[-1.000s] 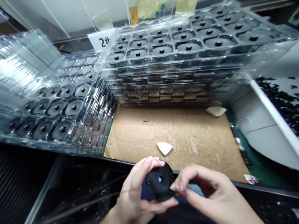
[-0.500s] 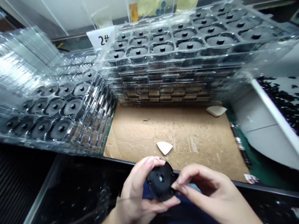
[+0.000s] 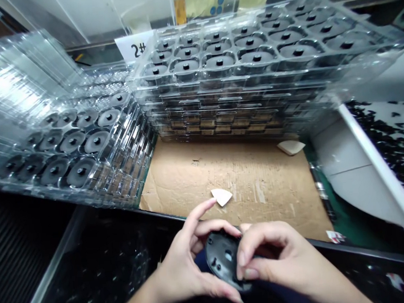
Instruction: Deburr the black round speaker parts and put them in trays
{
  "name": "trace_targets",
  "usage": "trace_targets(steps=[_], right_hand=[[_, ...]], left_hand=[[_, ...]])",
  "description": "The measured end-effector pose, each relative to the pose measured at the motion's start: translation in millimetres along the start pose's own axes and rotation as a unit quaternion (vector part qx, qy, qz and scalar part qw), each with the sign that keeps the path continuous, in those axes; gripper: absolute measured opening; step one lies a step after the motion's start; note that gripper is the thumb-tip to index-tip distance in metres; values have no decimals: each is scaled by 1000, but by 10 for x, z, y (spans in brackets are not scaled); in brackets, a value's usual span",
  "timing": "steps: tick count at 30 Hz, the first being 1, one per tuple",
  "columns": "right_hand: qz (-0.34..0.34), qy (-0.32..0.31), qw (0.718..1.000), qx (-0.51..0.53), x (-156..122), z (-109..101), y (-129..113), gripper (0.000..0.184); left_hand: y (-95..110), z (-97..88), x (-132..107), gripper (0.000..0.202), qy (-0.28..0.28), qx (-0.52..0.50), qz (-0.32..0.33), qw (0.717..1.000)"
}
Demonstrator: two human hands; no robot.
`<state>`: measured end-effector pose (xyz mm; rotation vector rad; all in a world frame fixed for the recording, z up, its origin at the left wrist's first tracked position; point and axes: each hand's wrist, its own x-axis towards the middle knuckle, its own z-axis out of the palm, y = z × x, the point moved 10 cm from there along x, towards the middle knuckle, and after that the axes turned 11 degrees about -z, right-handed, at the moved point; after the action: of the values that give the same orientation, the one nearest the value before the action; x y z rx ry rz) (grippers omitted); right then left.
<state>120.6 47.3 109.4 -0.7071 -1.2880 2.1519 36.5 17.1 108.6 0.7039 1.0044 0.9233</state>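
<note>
A round black plastic disc (image 3: pixel 222 257) with small holes sits between both my hands at the bottom centre, just in front of the bench edge. My left hand (image 3: pixel 191 263) cradles it from the left with thumb below and fingers curled over the top, index finger pointing out. My right hand (image 3: pixel 279 261) pinches the disc's right edge with curled fingers.
A cardboard sheet (image 3: pixel 259 175) covers the bench, with a small white wedge (image 3: pixel 221 196) on it and another (image 3: pixel 291 147) at the back right. Stacked clear trays of black discs stand behind (image 3: pixel 252 74) and at the left (image 3: pixel 66 147). A white bin with black pieces (image 3: pixel 388 138) is at the right.
Both hands have dropped slightly toward me and tilted the disc flatter. My left index finger has lifted off and now points out; my right fingers have shifted over the disc's edge.
</note>
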Motion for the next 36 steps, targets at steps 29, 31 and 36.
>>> trace_targets(steps=[29, 31, 36], right_hand=[[-269, 220, 845, -406, -979, -364, -251, 23], [-276, 168, 824, -466, -923, -186, -340, 32], [-141, 272, 795, -523, -1251, -766, -260, 53]], left_hand=[[-116, 35, -115, 90, 62, 130, 102, 984], [-285, 102, -21, 85, 48, 104, 24, 993], [-673, 572, 136, 62, -105, 124, -106, 981]])
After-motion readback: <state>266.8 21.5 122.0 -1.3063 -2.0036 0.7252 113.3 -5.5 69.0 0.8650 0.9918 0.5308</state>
